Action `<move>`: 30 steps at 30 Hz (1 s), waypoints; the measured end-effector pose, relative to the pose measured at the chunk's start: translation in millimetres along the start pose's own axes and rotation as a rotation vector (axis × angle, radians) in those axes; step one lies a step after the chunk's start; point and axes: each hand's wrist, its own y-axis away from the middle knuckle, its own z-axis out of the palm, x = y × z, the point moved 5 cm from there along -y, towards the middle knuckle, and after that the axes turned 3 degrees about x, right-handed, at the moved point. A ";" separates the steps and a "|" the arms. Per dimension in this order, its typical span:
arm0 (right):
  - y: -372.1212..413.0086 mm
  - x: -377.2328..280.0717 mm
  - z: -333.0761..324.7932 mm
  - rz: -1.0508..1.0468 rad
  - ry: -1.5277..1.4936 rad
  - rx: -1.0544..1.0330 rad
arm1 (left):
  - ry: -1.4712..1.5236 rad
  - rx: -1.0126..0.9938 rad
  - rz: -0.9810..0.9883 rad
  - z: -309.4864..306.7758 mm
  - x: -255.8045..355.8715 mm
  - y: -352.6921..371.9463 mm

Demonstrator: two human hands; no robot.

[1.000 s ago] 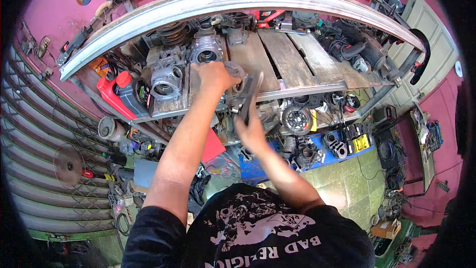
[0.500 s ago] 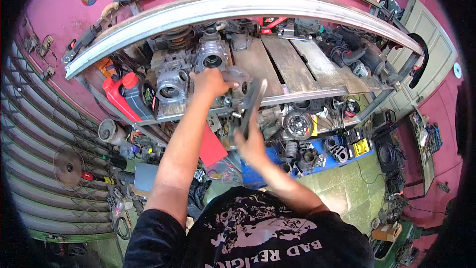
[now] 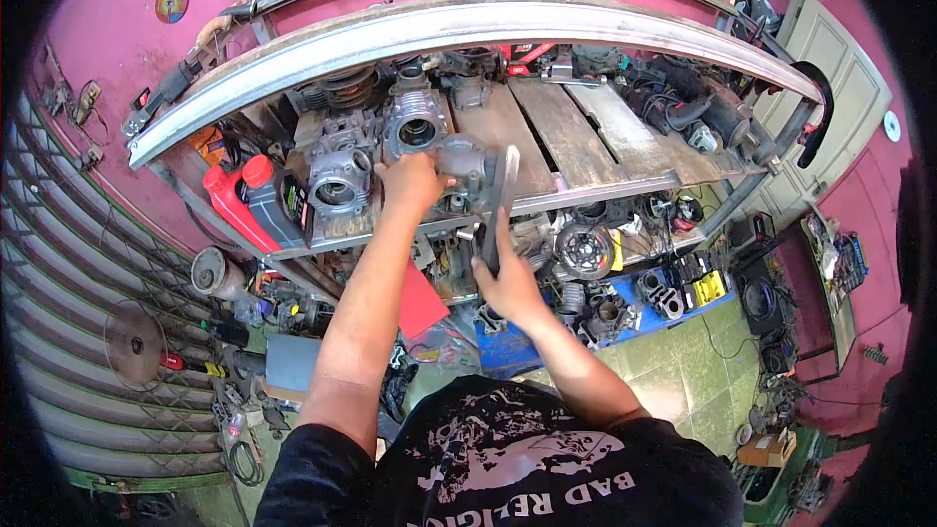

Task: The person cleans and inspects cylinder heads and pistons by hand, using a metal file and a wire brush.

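At the front edge of the wooden shelf (image 3: 561,127), my left hand (image 3: 412,183) is closed on a grey cast-metal engine part (image 3: 465,161), gripping its left side. My right hand (image 3: 509,285) wraps round the lower end of a long flat bar (image 3: 505,181), dark on its side and pale at its tip. The bar points up and away, overlapping the right side of the engine part in this view. Behind my left hand stands a finned engine casting (image 3: 415,122) with a round bore. Another casting (image 3: 339,181) sits left of that hand.
Red and dark oil bottles (image 3: 256,200) stand at the shelf's left end. A grinder-like power tool (image 3: 695,122) lies at its right. Below, a blue tray (image 3: 508,356) holds metal parts, near a red panel (image 3: 422,303). A metal rail (image 3: 488,15) crosses above the shelf.
The engine part has turned so its round opening no longer faces me. The bar has shifted slightly left and stands more upright, and my right hand has moved slightly right.
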 end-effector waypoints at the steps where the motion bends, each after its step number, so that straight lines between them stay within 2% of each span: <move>1: 8.2 -8.7 -3.7 0.059 -0.015 -0.039 | 0.013 0.003 0.004 -0.1 0.1 -0.5; 4: -22.6 -10.6 -14.6 -0.043 -0.084 0.038 | 0.017 -0.036 0.015 1.3 -0.7 -2.0; 6: -67.0 10.6 -20.0 -0.239 -0.023 0.094 | 0.005 -0.028 0.005 3.8 0.8 -1.9; 8: -97.1 21.4 -26.4 -0.216 -0.095 -0.006 | -0.010 -0.014 -0.008 3.3 1.4 -1.3; 9: -92.0 19.2 -24.3 -0.213 -0.097 -0.009 | 0.001 -0.001 -0.005 2.2 1.3 0.0; 12: -52.0 15.5 -14.3 -0.114 0.184 0.095 | 0.009 0.021 -0.008 1.4 1.1 3.2; 14: -11.7 29.0 5.1 -0.034 0.251 0.072 | 0.007 0.028 -0.014 3.0 1.9 3.3; 16: 24.8 41.0 24.6 -0.271 0.128 0.205 | 0.003 0.054 -0.008 4.2 1.0 3.7; 17: 27.6 50.5 28.7 -0.184 0.109 0.143 | 0.001 0.053 -0.011 2.4 -0.5 3.6; 18: 20.3 52.8 27.8 -0.185 0.108 0.142 | 0.008 0.017 -0.007 1.2 -0.4 2.7; 20: -8.6 51.0 12.9 -0.229 0.006 0.248 | 0.022 -0.022 -0.001 3.9 1.4 1.8; 21: -24.8 54.6 9.1 -0.101 -0.091 0.182 | 0.016 -0.011 -0.006 6.3 1.5 0.0; 24: -50.2 55.8 -1.1 0.077 -0.277 0.095 | 0.011 -0.003 -0.016 6.7 2.9 -0.8; 27: -18.5 55.5 16.5 -0.177 -0.174 0.166 | 0.007 -0.013 -0.020 3.6 3.6 -0.5; 28: 0.4 56.1 27.1 -0.201 -0.070 0.195 | 0.004 -0.020 -0.020 3.0 4.5 -0.5; 30: 35.4 51.2 50.1 -0.138 -0.158 0.139 | 0.017 -0.011 -0.015 4.1 3.3 0.8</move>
